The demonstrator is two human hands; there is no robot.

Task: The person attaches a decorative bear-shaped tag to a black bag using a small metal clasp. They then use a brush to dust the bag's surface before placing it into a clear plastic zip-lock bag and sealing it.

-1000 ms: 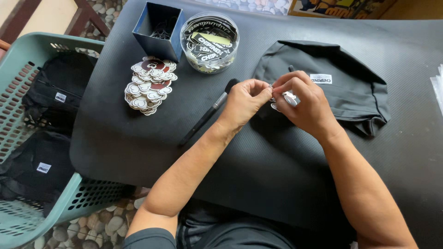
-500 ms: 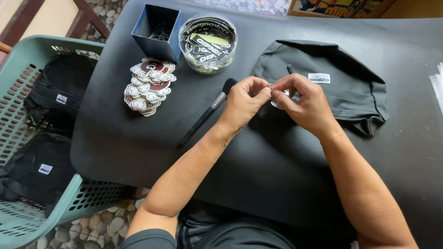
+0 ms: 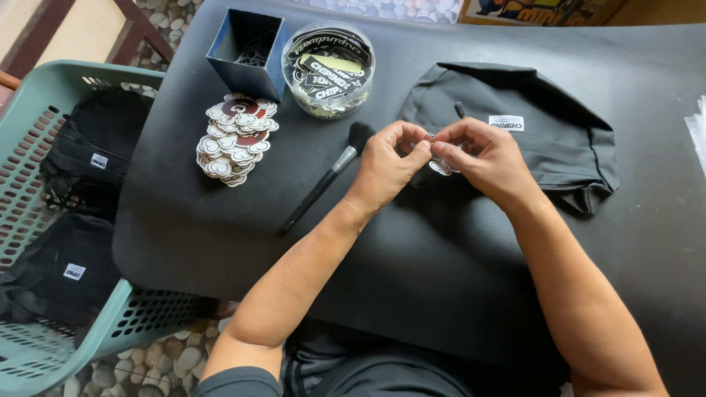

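My left hand (image 3: 387, 158) and my right hand (image 3: 482, 156) meet above the black table, fingertips pinched together on a small metal ring with a pale tag (image 3: 440, 166) hanging below it. Just behind them lies a folded black bag (image 3: 548, 125) with a white label. A black make-up style brush (image 3: 323, 180) lies diagonally on the table left of my left wrist.
A pile of cloud-shaped stickers (image 3: 234, 137) sits at the left. Behind it stand a dark blue square box (image 3: 248, 51) and a clear round tub of stickers (image 3: 329, 68). A green plastic basket (image 3: 70, 73) holding black bags stands beside the table's left edge.
Both hands stay pinched on the small ring; fingers shift slightly and the tag now hangs lower between them.
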